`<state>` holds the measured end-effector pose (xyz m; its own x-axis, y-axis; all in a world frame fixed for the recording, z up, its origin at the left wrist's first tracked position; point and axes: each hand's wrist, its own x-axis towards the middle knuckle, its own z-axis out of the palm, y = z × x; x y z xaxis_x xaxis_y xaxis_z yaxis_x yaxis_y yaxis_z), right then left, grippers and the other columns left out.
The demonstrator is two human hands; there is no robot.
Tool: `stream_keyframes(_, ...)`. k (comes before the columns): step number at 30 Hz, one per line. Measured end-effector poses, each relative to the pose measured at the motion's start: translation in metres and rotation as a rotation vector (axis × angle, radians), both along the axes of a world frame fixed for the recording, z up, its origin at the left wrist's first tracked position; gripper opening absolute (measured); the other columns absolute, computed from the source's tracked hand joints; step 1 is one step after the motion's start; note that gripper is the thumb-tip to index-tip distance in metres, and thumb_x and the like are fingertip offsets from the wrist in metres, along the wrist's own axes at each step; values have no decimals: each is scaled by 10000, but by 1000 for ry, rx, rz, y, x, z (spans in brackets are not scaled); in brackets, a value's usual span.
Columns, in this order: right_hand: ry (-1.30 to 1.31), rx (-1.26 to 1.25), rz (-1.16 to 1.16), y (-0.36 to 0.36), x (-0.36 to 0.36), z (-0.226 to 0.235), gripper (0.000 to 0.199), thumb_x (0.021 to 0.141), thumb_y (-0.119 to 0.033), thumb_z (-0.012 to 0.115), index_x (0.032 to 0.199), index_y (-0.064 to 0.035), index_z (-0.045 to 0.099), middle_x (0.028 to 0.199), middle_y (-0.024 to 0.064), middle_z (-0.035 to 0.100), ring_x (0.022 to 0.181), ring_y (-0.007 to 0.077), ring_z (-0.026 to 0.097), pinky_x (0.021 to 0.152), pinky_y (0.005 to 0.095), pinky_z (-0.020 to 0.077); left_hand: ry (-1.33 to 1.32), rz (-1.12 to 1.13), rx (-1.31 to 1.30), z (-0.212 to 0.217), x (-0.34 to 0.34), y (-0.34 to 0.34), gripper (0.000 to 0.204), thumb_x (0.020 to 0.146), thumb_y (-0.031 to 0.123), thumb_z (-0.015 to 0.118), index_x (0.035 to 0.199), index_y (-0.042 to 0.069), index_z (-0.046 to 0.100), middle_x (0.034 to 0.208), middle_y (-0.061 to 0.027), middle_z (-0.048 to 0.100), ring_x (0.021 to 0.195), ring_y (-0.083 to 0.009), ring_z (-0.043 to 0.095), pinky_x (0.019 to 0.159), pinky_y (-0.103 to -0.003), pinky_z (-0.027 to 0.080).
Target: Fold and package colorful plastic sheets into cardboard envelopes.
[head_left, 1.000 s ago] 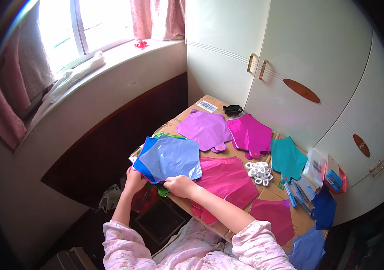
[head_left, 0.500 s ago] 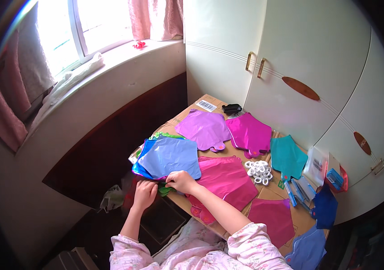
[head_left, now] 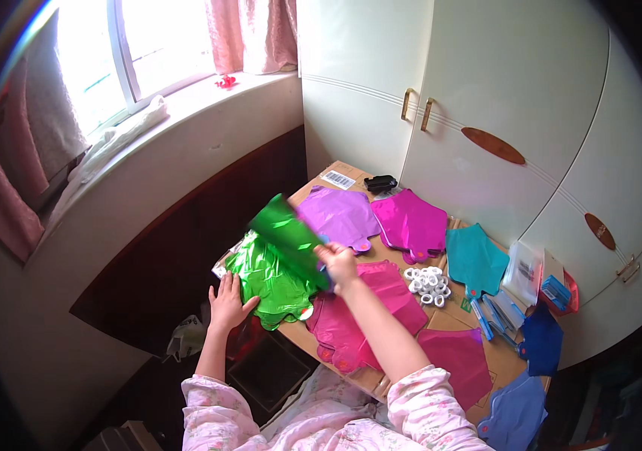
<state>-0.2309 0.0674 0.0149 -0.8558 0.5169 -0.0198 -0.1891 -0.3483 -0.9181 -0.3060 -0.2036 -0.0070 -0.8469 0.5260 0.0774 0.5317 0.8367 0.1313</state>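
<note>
Fingers of the right hand pinch a green foil sheet, lifted and curling above the stack. 1 second ago a blue sheet topped that pile; now it is gone and a green foil balloon lies exposed at the cardboard table's near-left corner. Left hand, fingers spread, now presses the pile's edge, having moved up from below.

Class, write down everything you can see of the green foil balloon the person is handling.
The green balloon is flat, uninflated, shiny crinkled foil with a scalloped edge. It lies at the table's near left corner, overhanging the edge. Its upper part is lifted and folded back, blurred, in the right hand. The left hand touches its lower left edge.
</note>
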Motion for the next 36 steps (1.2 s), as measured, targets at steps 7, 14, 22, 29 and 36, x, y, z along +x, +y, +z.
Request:
stream_keyframes(7,316,-158,-377,119,60,91,129,876,-156,653,902,-30,642,786,39,640,656,127,572,604,265,466,-14,-11,-9,1,-1,0,852,838,585,511,1418,-1,297,1490,-184,274,1393,-261,249,1106,-547,139)
stream_keyframes(14,412,367,-691,151,210,190,98,862,-79,665,926,-12,634,779,-17,616,643,36,525,568,179,416,68,-254,624,40,57,60,379,785,128,672,1135,10,588,1193,-176,570,1126,-320,529,951,-394,416)
stream_keyframes(22,-50,1956,-524,15,326,204,185,679,-16,624,860,-47,612,773,63,607,665,219,612,531,332,484,-1700,-794,1192,89,228,162,733,875,251,632,1456,54,233,1439,-115,356,1292,-241,407,1046,-375,360)
stream_keyframes(29,-459,2107,-160,-73,364,87,70,695,-136,567,717,-73,542,733,41,544,686,150,553,601,236,473,-2107,-424,884,63,293,160,364,865,148,616,1193,22,523,1034,-78,631,910,-187,626,806,-346,513)
stream_keyframes(36,-263,1732,-323,-69,391,47,242,779,-159,609,1003,-69,602,1003,110,602,913,240,612,775,312,511,-2126,-117,683,24,295,174,165,885,8,543,1045,10,582,926,-86,644,780,-189,636,683,-337,528)
